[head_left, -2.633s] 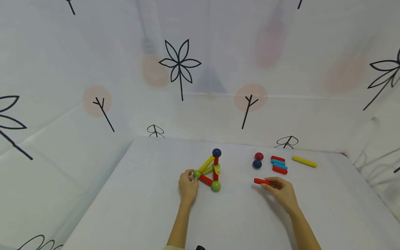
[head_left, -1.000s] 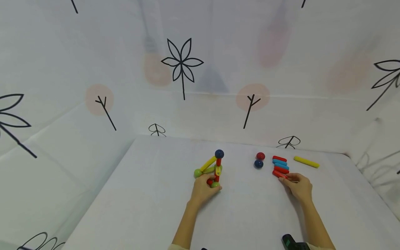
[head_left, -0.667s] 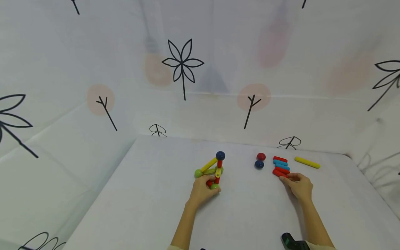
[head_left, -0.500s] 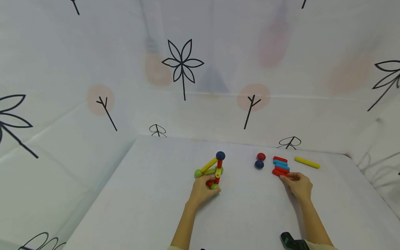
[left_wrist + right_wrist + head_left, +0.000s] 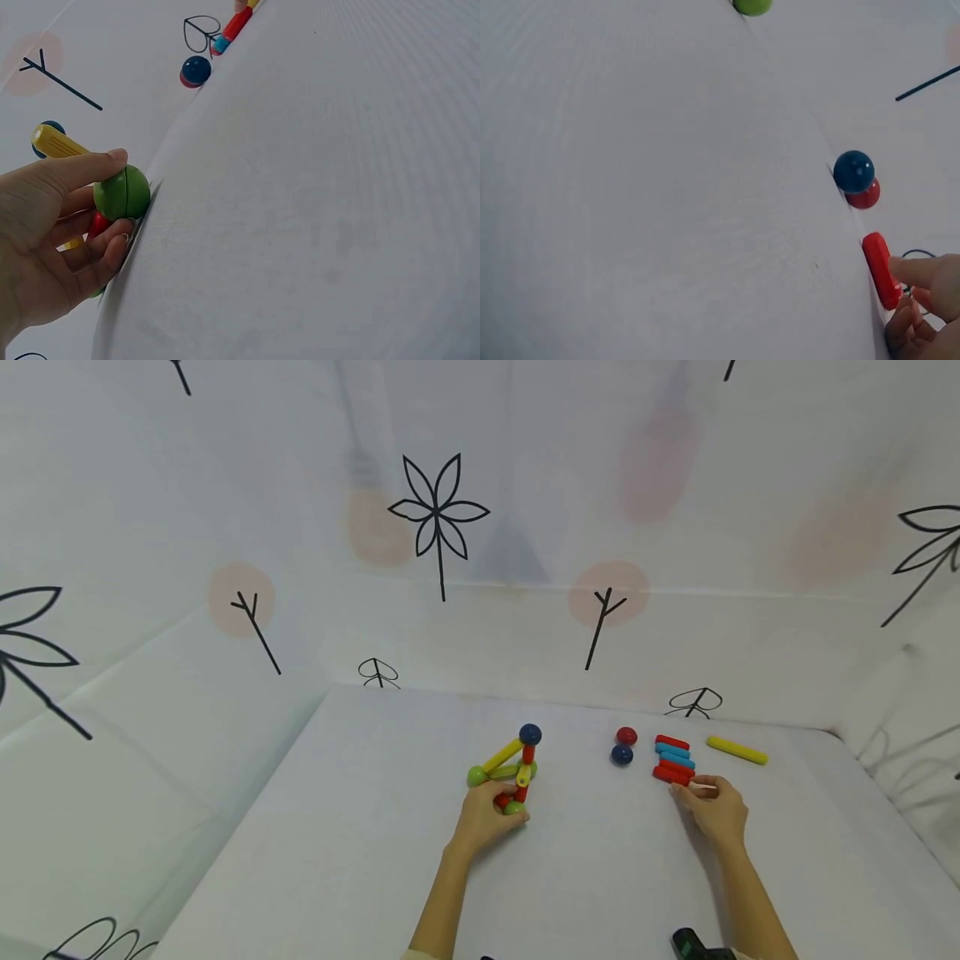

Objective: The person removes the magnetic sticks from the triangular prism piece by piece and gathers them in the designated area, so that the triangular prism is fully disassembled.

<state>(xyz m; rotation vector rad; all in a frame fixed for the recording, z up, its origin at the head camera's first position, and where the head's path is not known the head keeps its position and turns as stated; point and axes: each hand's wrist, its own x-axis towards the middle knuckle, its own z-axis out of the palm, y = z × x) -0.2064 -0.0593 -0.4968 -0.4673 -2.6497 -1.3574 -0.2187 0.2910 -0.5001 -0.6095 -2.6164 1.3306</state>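
Observation:
My left hand (image 5: pixel 483 817) grips a green ball (image 5: pixel 122 193) at the near corner of a small frame built from balls and sticks. In the head view a dark blue ball (image 5: pixel 530 734) tops that frame, with yellow, red and green sticks joining it to other green balls (image 5: pixel 477 777). On the right, my right hand (image 5: pixel 716 810) pinches the right end of a red stick (image 5: pixel 881 270) with thumb and fingers. This stick lies on the table as the nearest of a row of red and blue sticks (image 5: pixel 676 755).
A loose red ball (image 5: pixel 627 736) and a dark blue ball (image 5: pixel 622 755) sit left of the stick row. To its right lies a long yellow stick (image 5: pixel 737 750). The white table (image 5: pixel 585 877) ends at a patterned backdrop (image 5: pixel 502 635).
My right hand has carried the red stick rightward and laid it at the row's near side. My left hand has shifted from the frame's left green ball to the near one.

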